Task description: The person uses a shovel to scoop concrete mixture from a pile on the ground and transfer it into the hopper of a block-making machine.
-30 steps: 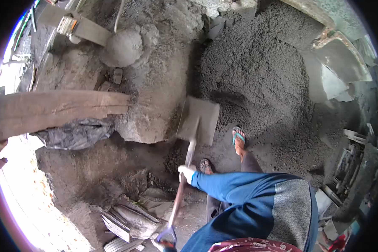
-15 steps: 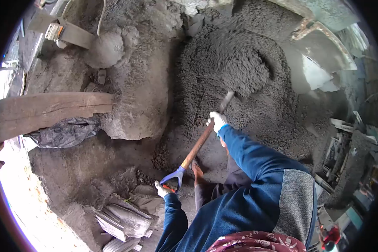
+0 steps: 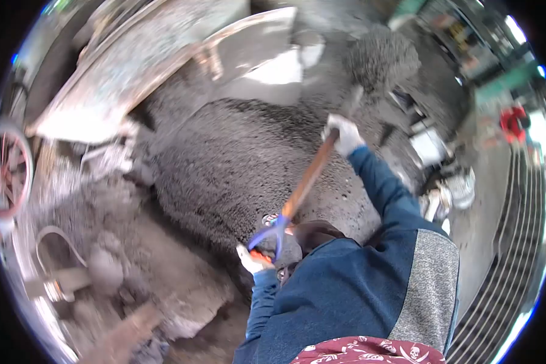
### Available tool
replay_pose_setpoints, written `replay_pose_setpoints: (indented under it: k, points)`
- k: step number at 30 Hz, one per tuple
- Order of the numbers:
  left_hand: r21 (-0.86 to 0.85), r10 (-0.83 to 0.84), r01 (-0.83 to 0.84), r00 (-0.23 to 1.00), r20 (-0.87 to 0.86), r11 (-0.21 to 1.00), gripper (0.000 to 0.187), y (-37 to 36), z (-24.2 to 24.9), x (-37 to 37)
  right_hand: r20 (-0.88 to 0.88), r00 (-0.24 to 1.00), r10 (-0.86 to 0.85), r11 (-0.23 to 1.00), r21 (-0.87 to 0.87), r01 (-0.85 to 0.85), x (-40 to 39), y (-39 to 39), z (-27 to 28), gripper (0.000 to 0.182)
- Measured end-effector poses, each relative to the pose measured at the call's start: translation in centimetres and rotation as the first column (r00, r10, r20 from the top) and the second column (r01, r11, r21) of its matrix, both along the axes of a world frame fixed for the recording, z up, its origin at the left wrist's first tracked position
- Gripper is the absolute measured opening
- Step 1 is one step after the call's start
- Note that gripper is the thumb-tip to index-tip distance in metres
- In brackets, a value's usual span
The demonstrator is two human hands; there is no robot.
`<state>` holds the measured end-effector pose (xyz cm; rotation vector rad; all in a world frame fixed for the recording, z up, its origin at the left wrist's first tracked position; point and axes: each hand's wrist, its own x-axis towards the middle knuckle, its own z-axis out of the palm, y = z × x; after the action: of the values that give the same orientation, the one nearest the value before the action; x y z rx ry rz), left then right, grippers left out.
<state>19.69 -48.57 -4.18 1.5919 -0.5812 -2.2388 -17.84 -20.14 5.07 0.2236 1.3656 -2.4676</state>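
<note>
A shovel (image 3: 310, 177) with a wooden shaft and a blue D-shaped handle reaches diagonally up and to the right. My gloved left hand (image 3: 252, 259) is closed around its D-handle, which has an orange grip. Further up, my gloved right hand (image 3: 344, 136) wraps the shaft near the blade. A load of wet grey mix (image 3: 382, 59), like concrete or mortar, covers the blade and hides it. Below and left of the raised load spreads a large heap of the same mix (image 3: 242, 161).
A big worn board (image 3: 133, 67) leans at the upper left, near a spoked wheel (image 3: 11, 167). Broken concrete (image 3: 164, 261) lies lower left. Cluttered items (image 3: 431, 145) stand at right, beside a slatted grating (image 3: 497, 261). A person in red (image 3: 514, 124) is in the background.
My view has turned to the right. The loaded shovel has swung from over the heap toward the clutter on the right, both hands still gripping it.
</note>
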Motion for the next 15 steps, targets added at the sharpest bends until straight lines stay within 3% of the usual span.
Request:
replay_pose_setpoints:
  k: [1,2,3,4,5,7,8,9,11,13,14,15]
  points:
    - [-0.155,-0.113,0.098,0.989,-0.090,0.983,0.036,0.4,7.3,-5.2,-0.056,0.997,-0.044,0.999,0.018,0.045,-2.7,1.5,2.6,0.014]
    - [-0.422,-0.203,0.123,0.967,-0.151,0.898,0.036,0.0,5.2,-8.1,-0.113,0.990,-0.088,0.995,0.034,0.092,-5.4,3.0,5.2,0.015]
    - [-0.492,-0.398,0.211,0.862,-0.313,0.845,0.040,1.7,14.3,-11.4,-0.073,0.981,-0.182,0.983,-0.008,0.182,-6.5,3.3,9.8,0.016]
    - [-0.788,-0.603,0.198,0.756,-0.256,0.583,0.037,2.1,17.6,-13.5,-0.029,0.970,-0.242,0.966,0.089,0.243,-7.8,4.2,13.1,0.018]
    - [-0.975,-0.724,0.022,0.673,-0.151,0.223,0.033,2.5,20.9,-15.6,-0.132,0.964,-0.231,0.972,0.010,0.235,-10.2,6.6,13.0,0.019]
    - [-0.891,-0.811,-0.371,0.585,-0.006,-0.261,0.034,2.4,27.5,-17.9,-0.157,0.967,-0.201,0.950,-0.271,0.153,-11.4,8.5,15.0,0.020]
    - [-0.736,-0.829,-0.532,0.555,0.071,-0.419,0.039,1.8,30.8,-18.3,-0.201,0.958,-0.204,0.963,-0.217,0.159,-9.8,7.5,17.4,0.022]
    - [-0.775,-0.816,-0.456,0.564,0.127,-0.437,0.041,1.7,31.8,-16.9,-0.240,0.950,-0.201,0.973,-0.162,0.165,-7.3,6.0,19.8,0.024]
    - [-0.829,-0.799,-0.438,0.601,0.020,-0.349,0.047,0.6,29.2,-13.7,-0.238,0.964,-0.120,0.982,-0.172,0.080,-5.7,4.2,20.0,0.025]
    - [-0.942,-0.728,-0.322,0.668,-0.155,-0.095,0.039,-1.1,23.3,-9.5,-0.194,0.980,0.040,0.972,-0.219,-0.083,-4.5,0.4,18.3,0.021]
    - [-0.980,-0.582,-0.076,0.795,-0.170,0.184,0.036,-2.0,19.5,-6.4,-0.174,0.977,0.126,0.956,-0.243,-0.166,-4.0,-2.3,16.5,0.021]
    - [-0.860,-0.400,0.094,0.907,-0.134,0.501,0.034,-2.4,15.4,-2.3,-0.142,0.965,0.221,0.930,-0.266,-0.252,-3.3,-5.3,14.2,0.021]
